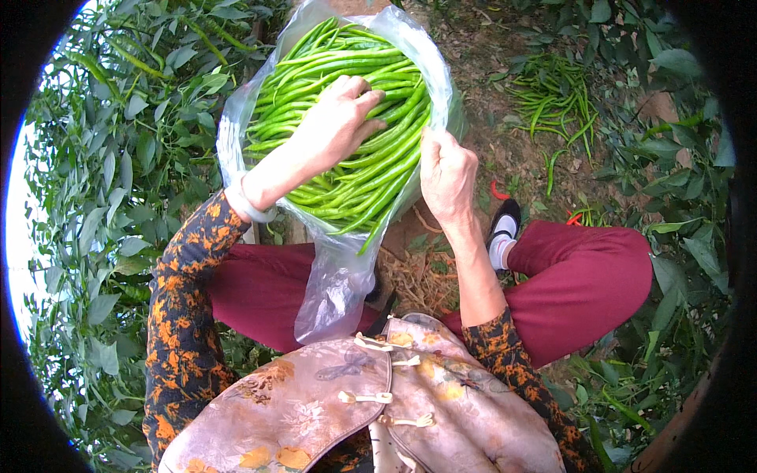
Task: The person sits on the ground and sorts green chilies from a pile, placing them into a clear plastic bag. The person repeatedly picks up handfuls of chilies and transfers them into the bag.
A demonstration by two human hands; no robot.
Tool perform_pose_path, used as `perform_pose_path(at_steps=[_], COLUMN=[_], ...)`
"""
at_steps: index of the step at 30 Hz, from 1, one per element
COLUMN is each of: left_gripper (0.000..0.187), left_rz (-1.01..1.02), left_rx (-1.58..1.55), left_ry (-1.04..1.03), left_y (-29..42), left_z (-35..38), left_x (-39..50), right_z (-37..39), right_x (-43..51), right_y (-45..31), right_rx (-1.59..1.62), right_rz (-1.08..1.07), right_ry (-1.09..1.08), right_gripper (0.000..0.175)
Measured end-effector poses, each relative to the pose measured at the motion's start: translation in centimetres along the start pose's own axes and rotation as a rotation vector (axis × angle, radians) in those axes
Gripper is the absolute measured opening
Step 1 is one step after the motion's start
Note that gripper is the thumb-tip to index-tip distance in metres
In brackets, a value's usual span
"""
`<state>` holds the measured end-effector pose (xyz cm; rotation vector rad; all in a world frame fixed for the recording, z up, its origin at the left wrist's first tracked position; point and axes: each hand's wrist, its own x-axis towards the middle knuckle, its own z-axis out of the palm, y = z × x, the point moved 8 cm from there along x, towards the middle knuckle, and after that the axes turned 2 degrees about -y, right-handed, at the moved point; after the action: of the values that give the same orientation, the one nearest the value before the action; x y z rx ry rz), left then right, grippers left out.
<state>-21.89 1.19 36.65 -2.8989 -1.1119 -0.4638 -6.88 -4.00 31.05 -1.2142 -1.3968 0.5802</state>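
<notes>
A clear plastic bag [434, 65] stands with its mouth wide, filled with long green chili peppers [301, 68]. Most of the peppers lie side by side, curving across the bag. My left hand [340, 118], with a pale bangle [245, 201] at the wrist, rests over the top of the peppers. Its fingers are bent and partly hidden, so whether they hold a pepper is unclear. At the bag's right rim, my right hand [448, 174] is closed in a fist on the plastic. A loose fold of the bag hangs down towards my lap.
Leafy pepper plants [112, 236] crowd the left side, with more foliage [680, 177] on the right. A heap of green peppers [556, 97] lies on the soil at the upper right. A red pepper [499, 190] is near my shoe [504, 224].
</notes>
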Motion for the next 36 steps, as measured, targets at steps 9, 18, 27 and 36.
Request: perform_pose_path(at_steps=[9, 18, 27, 36], left_gripper=[0.029, 0.020, 0.038, 0.090], left_rz=[-0.299, -0.117, -0.125, -0.212], left_rx=[-0.383, 0.152, 0.067, 0.373], left_ry=[-0.685, -0.357, -0.530, -0.288], left_y=[-4.4, -2.2, -2.0, -4.8], left_z=[3.4, 5.2, 3.9, 7.0], left_x=[3.2, 1.1, 1.1, 1.9], right_z=[-0.1, -0.1, -0.1, 0.0], right_x=[0.0, 0.1, 0.1, 0.5], right_y=[0.1, 0.0, -0.3, -1.6], right_rx=[-0.038, -0.059, -0.056, -0.103], right_rz=[-0.015, -0.027, -0.028, 0.033], right_ry=[0.001, -0.027, -0.063, -0.183], right_gripper=[0.013, 0.014, 0.011, 0.016])
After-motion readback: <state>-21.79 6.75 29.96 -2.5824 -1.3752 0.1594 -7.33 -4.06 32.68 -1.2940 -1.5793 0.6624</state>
